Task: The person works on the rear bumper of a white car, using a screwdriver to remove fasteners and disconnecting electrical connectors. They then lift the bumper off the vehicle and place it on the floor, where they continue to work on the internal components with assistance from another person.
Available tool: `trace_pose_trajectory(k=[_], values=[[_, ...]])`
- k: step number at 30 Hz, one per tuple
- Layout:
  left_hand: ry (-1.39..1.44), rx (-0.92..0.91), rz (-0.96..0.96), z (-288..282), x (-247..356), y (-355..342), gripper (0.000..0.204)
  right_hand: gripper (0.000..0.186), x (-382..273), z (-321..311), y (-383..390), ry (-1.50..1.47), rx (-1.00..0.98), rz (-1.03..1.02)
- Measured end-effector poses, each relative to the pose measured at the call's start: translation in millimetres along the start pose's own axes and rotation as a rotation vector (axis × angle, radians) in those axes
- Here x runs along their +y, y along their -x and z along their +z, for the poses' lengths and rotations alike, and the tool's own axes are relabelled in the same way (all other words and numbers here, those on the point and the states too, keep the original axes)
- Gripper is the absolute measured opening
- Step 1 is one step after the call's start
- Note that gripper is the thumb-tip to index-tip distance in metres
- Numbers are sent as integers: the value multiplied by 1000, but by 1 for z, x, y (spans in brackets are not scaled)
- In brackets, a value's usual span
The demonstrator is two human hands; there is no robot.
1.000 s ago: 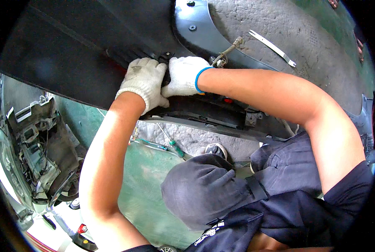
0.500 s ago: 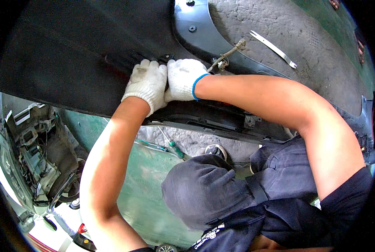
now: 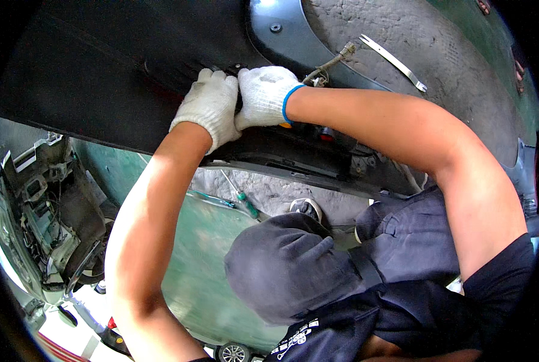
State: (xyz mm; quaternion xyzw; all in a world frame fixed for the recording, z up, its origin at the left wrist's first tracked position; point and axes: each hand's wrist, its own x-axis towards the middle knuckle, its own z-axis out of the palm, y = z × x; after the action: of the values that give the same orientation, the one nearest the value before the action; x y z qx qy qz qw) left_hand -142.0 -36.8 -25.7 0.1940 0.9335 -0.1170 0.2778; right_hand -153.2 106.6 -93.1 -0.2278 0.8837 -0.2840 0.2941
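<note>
A large black plastic car bumper cover spans the upper left, its inner side apparently facing me. Near its middle my left hand, in a white knit glove, presses down with fingers together and bent. Touching it is my right hand, in a white glove with a blue cuff, its fingers curled in. The undersides of both hands are hidden, so whatever they grip cannot be made out. Just beyond them sits a small fastener. A brownish wiring connector sticks out past my right hand.
A pale metal forked pry tool lies on grey ground at the upper right. Below the cover, a green-handled screwdriver rests near my shoe. At left stands a car with its front end stripped. A wheel shows at the bottom.
Both hands and the bumper cover appear slightly higher in view, with the ground shifting likewise. A bit of orange and a red part now show beneath my right wrist and forearm.
</note>
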Motion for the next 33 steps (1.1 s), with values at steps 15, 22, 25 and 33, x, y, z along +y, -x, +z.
trace_pose_trajectory(k=[15, 22, 25, 33], values=[[-16, -12, 15, 3, -2, -3, 79, 92, -1, -2, 1, -54, -38, 37], [198, 333, 15, -19, -4, 62, 76, 92, 15, -23, 9, -35, -110, -50], [303, 679, 113, -33, 3, 103, 44, 93, 34, -35, 6, -192, -41, -74], [789, 1286, -472, 48, 8, 150, 20, 77, 56, -52, 1, -220, -56, -17]])
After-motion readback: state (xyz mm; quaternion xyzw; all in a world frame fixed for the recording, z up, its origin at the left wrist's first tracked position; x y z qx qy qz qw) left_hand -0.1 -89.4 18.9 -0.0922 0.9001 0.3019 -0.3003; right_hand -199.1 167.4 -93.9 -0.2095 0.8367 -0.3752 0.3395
